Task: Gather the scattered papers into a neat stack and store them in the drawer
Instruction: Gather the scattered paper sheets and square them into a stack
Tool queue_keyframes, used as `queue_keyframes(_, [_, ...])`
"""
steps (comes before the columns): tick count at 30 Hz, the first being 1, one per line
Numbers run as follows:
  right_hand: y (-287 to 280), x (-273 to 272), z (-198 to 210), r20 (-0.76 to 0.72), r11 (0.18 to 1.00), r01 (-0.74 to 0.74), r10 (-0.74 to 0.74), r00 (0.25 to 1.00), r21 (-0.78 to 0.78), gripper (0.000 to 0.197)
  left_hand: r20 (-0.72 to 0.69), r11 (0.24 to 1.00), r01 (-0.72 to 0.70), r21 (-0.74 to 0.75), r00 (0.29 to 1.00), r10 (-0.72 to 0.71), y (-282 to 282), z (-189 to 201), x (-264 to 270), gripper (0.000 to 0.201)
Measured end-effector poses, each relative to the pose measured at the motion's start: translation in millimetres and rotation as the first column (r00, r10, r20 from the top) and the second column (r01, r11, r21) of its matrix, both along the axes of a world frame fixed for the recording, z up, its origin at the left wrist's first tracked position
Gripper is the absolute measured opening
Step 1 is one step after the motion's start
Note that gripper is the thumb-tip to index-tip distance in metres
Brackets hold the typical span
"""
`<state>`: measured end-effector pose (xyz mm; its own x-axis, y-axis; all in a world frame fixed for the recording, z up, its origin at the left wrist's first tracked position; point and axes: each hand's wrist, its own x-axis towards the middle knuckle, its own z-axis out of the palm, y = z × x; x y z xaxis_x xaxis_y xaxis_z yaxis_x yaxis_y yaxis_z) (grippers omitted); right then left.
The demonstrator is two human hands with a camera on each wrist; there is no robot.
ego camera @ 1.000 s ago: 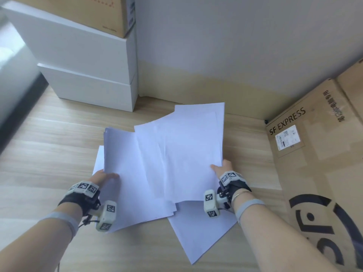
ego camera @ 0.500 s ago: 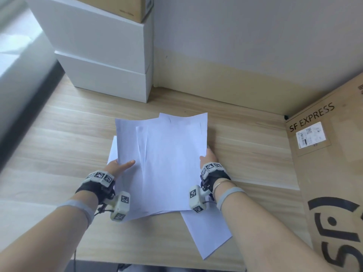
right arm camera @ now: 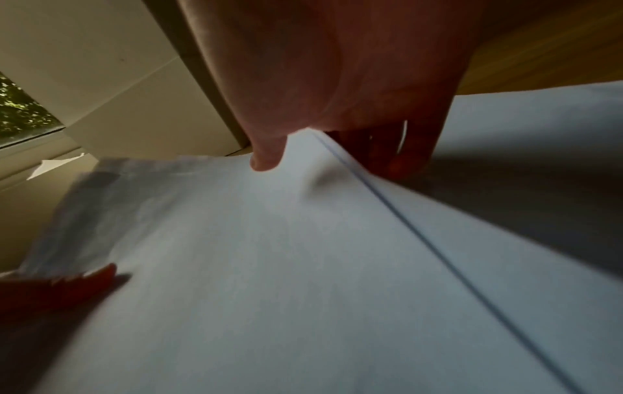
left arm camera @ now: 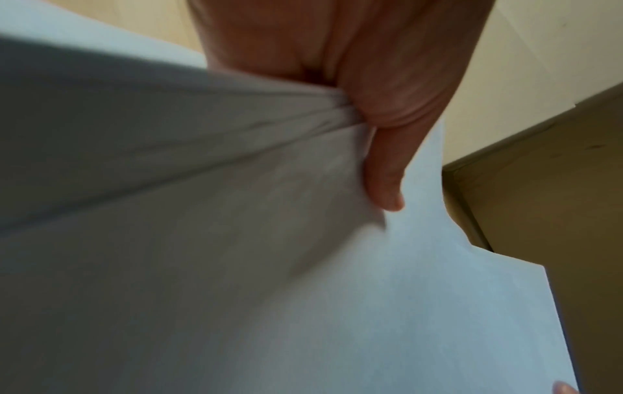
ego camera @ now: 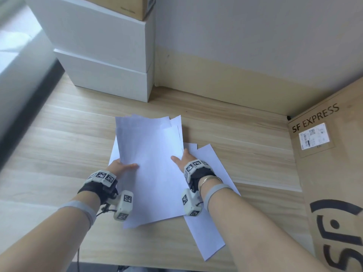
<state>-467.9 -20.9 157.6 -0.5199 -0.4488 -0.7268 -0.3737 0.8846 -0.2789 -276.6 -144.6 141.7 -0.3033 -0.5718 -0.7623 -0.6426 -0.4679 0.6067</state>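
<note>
The paper stack (right arm camera: 269,266) is pinched at its right edge by the right hand (right arm camera: 337,80), thumb (right arm camera: 266,157) on top, fingers (right arm camera: 397,157) beneath. 1 fingertip of the left hand (right arm camera: 67,285) is seen at lower left.

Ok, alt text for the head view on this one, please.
Two hands, left hand and right hand, grip a sheaf of white papers by its sides over a wooden desk. Loose sheets lie beneath on the right, beside a cardboard box.
</note>
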Motion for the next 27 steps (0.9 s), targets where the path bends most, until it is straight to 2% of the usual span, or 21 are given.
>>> queue_keyframes(2, [1,-8,1,-0.011,0.999,-0.035,0.035,0.999,-0.004,0.062,0.006,1.000,-0.020,-0.014,1.000,0.020,-1,-1,2,0.041])
queue_keyframes(5, [3,-20,2,-0.075,0.996,-0.061,0.056,0.996,-0.064,0.029,0.009,0.998,-0.035,-0.056,0.999,0.036,-6,5,7,0.037])
queue_keyframes(7, [3,-30,5,-0.119,0.994,-0.048,0.035,0.992,-0.102,0.020,-0.004,0.996,-0.057,-0.068,0.998,0.057,-12,10,14,0.036])
queue_keyframes(10, [6,-41,8,-0.141,0.995,-0.055,0.043,0.989,-0.078,0.040,-0.025,0.990,-0.118,-0.078,0.993,0.116,-22,14,28,0.038])
queue_keyframes(12, [12,-44,7,-0.212,0.997,-0.070,0.065,0.975,-0.017,0.046,-0.023,0.987,-0.137,-0.081,0.990,0.136,-27,13,38,0.038])
queue_keyframes(15, [31,-45,2,-0.337,0.996,0.085,-0.070,0.939,0.028,0.058,-0.016,0.985,-0.162,-0.062,0.987,0.162,-30,11,54,0.041])
queue_keyframes(18, [53,-43,-2,-0.317,0.964,0.240,-0.194,0.928,0.112,0.070,0.014,0.986,-0.164,-0.039,0.986,0.164,-35,-12,68,0.049])
queue_keyframes(20, [63,-43,-2,-0.311,0.953,0.271,-0.219,0.925,0.134,0.082,0.015,0.987,-0.160,-0.020,0.987,0.160,-36,-27,72,0.048])
queue_keyframes(22, [68,-41,-1,-0.323,0.947,0.286,-0.228,0.918,0.144,0.093,0.011,0.985,-0.170,-0.012,0.985,0.170,-26,-11,66,0.044])
queue_keyframes(24, [71,-42,-1,-0.317,0.940,0.310,-0.253,0.914,0.143,0.097,-0.001,0.985,-0.170,-0.001,0.985,0.170,-19,0,60,0.042])
queue_keyframes(27, [77,-45,1,-0.286,0.946,0.315,-0.282,0.916,0.075,0.088,-0.019,0.988,-0.157,-0.007,0.987,0.157,-13,2,52,0.038])
